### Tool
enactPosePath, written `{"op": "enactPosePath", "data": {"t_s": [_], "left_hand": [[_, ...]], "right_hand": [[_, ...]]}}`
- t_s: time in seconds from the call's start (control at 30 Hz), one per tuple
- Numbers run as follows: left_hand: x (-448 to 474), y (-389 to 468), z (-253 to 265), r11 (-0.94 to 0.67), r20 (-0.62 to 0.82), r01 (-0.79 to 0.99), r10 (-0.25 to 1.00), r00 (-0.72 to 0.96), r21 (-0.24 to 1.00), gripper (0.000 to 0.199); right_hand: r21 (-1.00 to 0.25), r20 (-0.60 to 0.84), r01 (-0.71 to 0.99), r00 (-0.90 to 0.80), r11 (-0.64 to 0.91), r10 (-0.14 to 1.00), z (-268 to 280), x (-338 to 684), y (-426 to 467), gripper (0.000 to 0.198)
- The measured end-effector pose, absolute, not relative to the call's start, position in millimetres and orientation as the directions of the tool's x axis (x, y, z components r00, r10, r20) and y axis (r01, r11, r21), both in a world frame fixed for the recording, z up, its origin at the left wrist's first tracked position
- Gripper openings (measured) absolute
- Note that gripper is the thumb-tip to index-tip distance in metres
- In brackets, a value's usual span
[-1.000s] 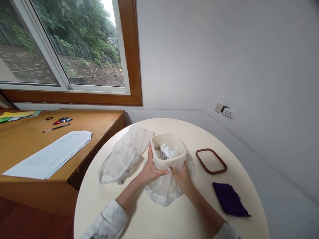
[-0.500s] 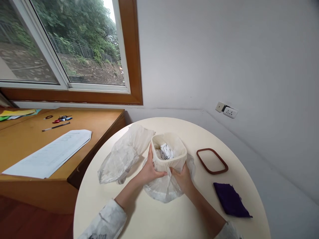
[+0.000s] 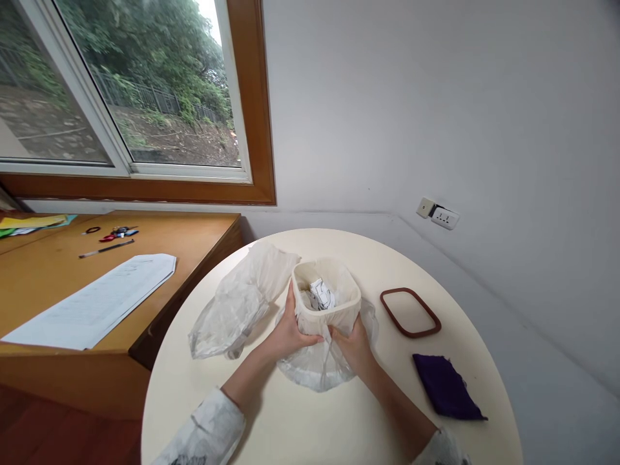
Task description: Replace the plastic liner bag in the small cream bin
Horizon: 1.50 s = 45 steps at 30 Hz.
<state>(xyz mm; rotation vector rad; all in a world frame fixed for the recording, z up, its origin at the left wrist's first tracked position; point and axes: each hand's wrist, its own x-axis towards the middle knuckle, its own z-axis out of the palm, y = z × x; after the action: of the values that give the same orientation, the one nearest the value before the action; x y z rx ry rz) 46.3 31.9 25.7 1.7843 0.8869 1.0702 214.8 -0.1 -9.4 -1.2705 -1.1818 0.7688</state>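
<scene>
A small cream trash bin [image 3: 321,316] stands on the round table, with crumpled paper [image 3: 321,294] inside. A thin white plastic bag [image 3: 317,374] lines it, folded over the rim and spreading loosely round the base. My left hand [image 3: 292,332] grips the bin's left side, thumb across the front. My right hand [image 3: 354,342] holds the right front side, its thumb near the left one. Both hands press the bag against the bin; the fingers behind it are partly hidden. Left of the bin lies another crumpled clear plastic bag [image 3: 237,303].
On the cream round table [image 3: 290,429], a brown rounded frame [image 3: 411,334] and a folded purple cloth [image 3: 448,387] lie at the right. A wooden desk [image 3: 208,236] at the left bears paper sheets [image 3: 97,300], a pen [image 3: 106,248] and keys [image 3: 119,232]. A wall socket [image 3: 444,217] is behind.
The view has shifted very slightly, moving the scene a few pixels to the left. Both hands keep the same grip on the bin.
</scene>
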Motion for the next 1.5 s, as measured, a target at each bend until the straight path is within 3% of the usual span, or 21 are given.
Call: {"op": "enactPosePath", "data": {"t_s": [1.3,1.43,1.5], "left_hand": [[41,36,15,-0.405,0.306,0.213,0.872,0.383,0.889,0.134],[38,34,21,-0.421,0.346,0.142,0.862,0.370,0.896,0.133],[35,32,30,-0.462,0.412,0.093,0.851,0.324,0.882,0.123]], "right_hand": [[-0.974,0.204,0.150,0.252,0.170,0.946,-14,216,1,0.074],[-0.956,0.278,0.158,0.226,0.246,0.934,-5,218,-4,0.085],[-0.928,0.369,0.149,0.235,0.341,0.899,7,223,-6,0.088]]}}
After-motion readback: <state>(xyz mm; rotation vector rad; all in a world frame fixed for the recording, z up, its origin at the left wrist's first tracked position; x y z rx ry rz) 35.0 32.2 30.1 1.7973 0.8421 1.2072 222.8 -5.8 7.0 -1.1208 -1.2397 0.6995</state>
